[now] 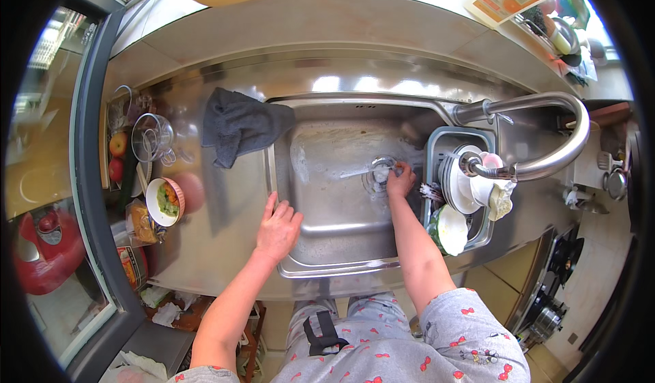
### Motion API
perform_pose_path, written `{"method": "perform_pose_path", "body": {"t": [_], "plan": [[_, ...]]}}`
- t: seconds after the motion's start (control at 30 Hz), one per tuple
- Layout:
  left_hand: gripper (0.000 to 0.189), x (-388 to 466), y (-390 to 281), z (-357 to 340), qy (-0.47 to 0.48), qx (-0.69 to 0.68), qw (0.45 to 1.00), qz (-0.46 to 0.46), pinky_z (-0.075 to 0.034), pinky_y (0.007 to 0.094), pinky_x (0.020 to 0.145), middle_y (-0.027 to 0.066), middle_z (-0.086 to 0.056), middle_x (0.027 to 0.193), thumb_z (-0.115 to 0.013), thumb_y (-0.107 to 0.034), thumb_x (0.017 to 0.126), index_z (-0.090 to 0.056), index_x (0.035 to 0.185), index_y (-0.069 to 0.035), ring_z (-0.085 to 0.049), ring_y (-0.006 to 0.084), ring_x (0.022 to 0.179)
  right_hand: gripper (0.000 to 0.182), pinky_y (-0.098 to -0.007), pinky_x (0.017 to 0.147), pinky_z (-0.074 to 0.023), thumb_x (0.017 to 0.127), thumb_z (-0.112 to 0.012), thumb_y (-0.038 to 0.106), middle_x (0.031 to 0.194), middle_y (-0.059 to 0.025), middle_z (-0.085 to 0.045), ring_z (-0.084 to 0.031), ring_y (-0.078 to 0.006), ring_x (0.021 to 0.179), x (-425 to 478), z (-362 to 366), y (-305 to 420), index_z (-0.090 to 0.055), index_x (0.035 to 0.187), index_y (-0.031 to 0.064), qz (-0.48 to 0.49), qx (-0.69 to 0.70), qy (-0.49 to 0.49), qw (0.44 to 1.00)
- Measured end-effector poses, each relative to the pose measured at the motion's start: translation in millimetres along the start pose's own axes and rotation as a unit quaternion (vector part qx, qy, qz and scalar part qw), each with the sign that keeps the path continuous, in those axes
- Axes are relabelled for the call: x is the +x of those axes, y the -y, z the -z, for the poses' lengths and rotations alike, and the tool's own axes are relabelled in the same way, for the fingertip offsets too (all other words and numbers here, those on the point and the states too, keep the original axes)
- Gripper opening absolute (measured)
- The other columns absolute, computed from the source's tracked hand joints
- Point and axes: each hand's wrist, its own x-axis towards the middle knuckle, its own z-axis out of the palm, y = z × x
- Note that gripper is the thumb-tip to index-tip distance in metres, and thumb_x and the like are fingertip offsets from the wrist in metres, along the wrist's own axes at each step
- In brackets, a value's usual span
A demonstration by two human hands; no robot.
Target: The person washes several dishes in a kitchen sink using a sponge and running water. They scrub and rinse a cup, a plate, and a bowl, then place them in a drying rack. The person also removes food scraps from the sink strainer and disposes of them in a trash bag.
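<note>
My right hand reaches down into the stainless steel sink, its fingertips at the round drain. Whether they grip anything there is too small to tell. White foam or froth lies over the drain, and a thin white strip points into it from the left. My left hand rests by the sink's left rim, fingers somewhat apart, holding nothing. Right of my right hand, a grey-rimmed drain basket holds stacked white plates, a green-and-white bowl and a bundle of utensils.
A curved metal faucet arches over the basket, a pale cloth near its spout. A dark grey towel drapes over the sink's left rim. Further left stand a glass pitcher and a bowl of chopped vegetables, beside the window frame.
</note>
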Motion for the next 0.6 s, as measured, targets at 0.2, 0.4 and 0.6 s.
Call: {"method": "perform_pose_path", "body": {"t": [0.2, 0.4, 0.6], "plan": [[0.017, -0.3, -1.2, 2.3, 0.005, 0.013, 1.0, 0.005, -0.025, 0.0476, 0.111, 0.0045, -0.06, 0.083, -0.065, -0.011, 0.066, -0.064, 0.083, -0.011, -0.054, 0.0207, 0.103, 0.044, -0.0422, 0.092, -0.0386, 0.068, -0.069, 0.009, 0.11, -0.0111, -0.054, -0.049, -0.0292, 0.108, -33.0, 25.3, 35.9, -0.057, 0.11, 0.0145, 0.188, -0.065, 0.079, 0.977], [0.017, 4.5, -4.8, 3.6, -0.002, 0.018, 1.0, -0.002, -0.025, 0.0468, 0.111, 0.0037, -0.06, 0.081, -0.065, -0.011, 0.066, -0.064, 0.083, -0.012, -0.054, 0.02, 0.103, 0.016, -0.0382, 0.076, -0.0416, 0.069, -0.065, 0.008, 0.092, -0.0025, -0.058, -0.055, -0.023, 0.092, -36.1, 19.1, 42.6, -0.061, 0.083, 0.0138, 0.467, -0.1, 0.122, 0.87], [0.032, 15.7, -21.0, 5.6, -0.042, 0.0, 0.999, 0.025, -0.024, 0.0525, 0.109, 0.0071, -0.06, 0.1, -0.065, -0.01, 0.069, -0.062, 0.101, -0.01, -0.054, 0.0221, 0.106, 0.005, -0.0372, 0.071, -0.0419, 0.072, -0.062, 0.013, 0.076, -0.0035, -0.058, -0.057, -0.0224, 0.078, -36.4, 23.8, 47.7, -0.058, 0.074, 0.0118, 0.494, -0.133, 0.118, 0.851]]}}
